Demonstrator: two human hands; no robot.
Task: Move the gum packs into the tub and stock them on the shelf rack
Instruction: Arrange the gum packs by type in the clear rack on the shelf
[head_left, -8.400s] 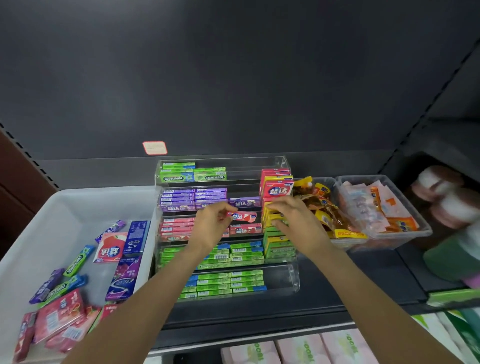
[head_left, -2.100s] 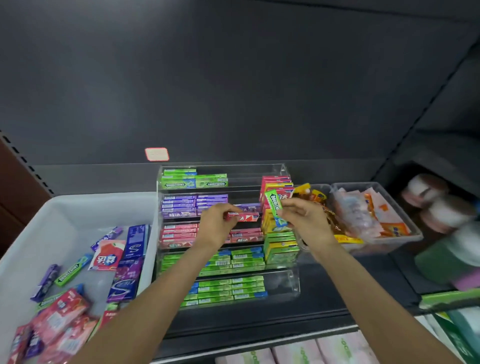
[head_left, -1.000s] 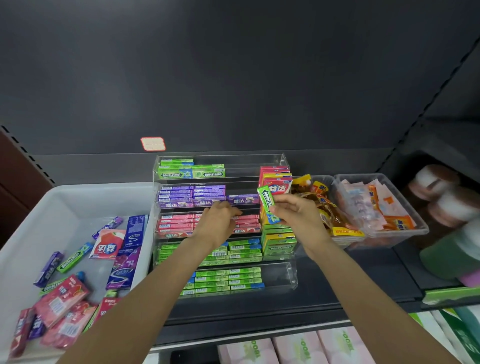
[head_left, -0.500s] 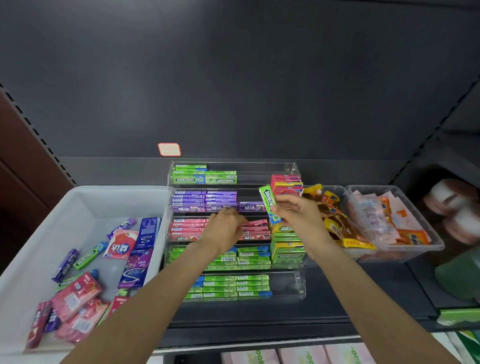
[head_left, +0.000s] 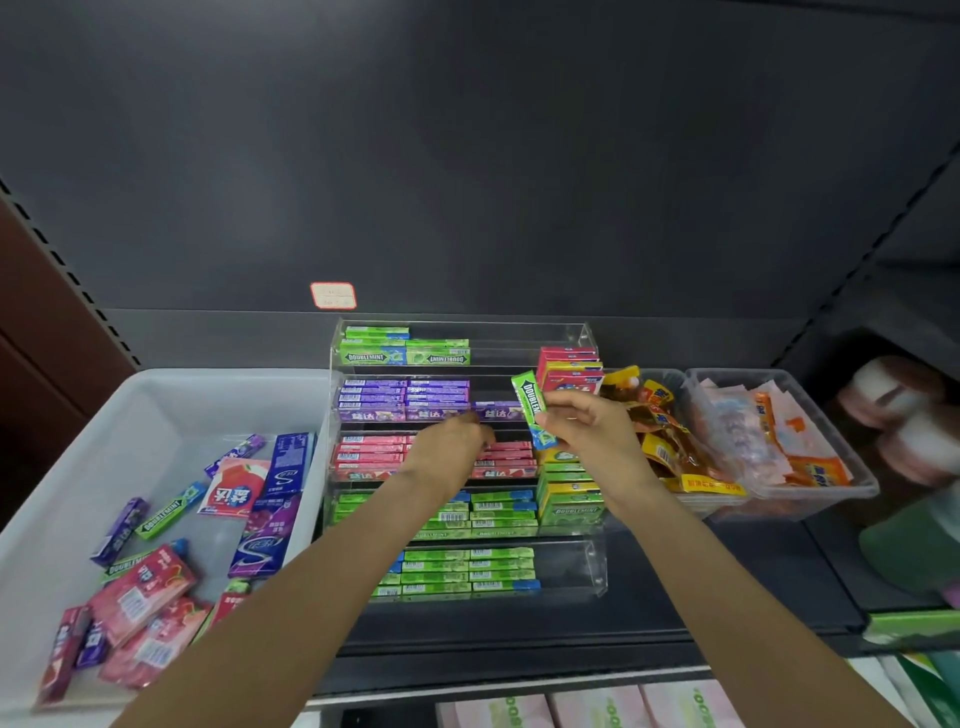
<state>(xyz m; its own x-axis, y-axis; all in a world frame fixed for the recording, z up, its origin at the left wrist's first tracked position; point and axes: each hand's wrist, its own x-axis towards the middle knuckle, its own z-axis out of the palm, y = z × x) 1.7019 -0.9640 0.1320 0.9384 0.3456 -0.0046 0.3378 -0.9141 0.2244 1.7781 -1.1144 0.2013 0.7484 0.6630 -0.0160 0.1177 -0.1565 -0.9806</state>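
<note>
A clear tiered shelf rack (head_left: 592, 569) stands on the dark shelf, with rows of green, purple and red gum packs. My right hand (head_left: 589, 434) pinches a green Doublemint pack (head_left: 531, 402) upright in front of the rack's right column. My left hand (head_left: 449, 447) reaches onto the red gum row (head_left: 369, 454), fingers bent down against the packs, with no pack seen in it. The white tub (head_left: 156, 382) sits to the rack's left and holds several loose packs, among them a red flat pack (head_left: 234, 488) and a purple one (head_left: 260, 540).
Two clear bins stand right of the rack, one with orange-yellow sachets (head_left: 662, 436), the other (head_left: 831, 499) with pink and orange packets. Blurred bottles (head_left: 893, 410) are at far right. Pink packages (head_left: 597, 709) lie on the shelf below. A red-edged label (head_left: 333, 295) sticks to the back wall.
My left hand put a red pack onto the red row and stays on it. My right hand picked up the green pack and keeps it raised; the view shifted slightly.
</note>
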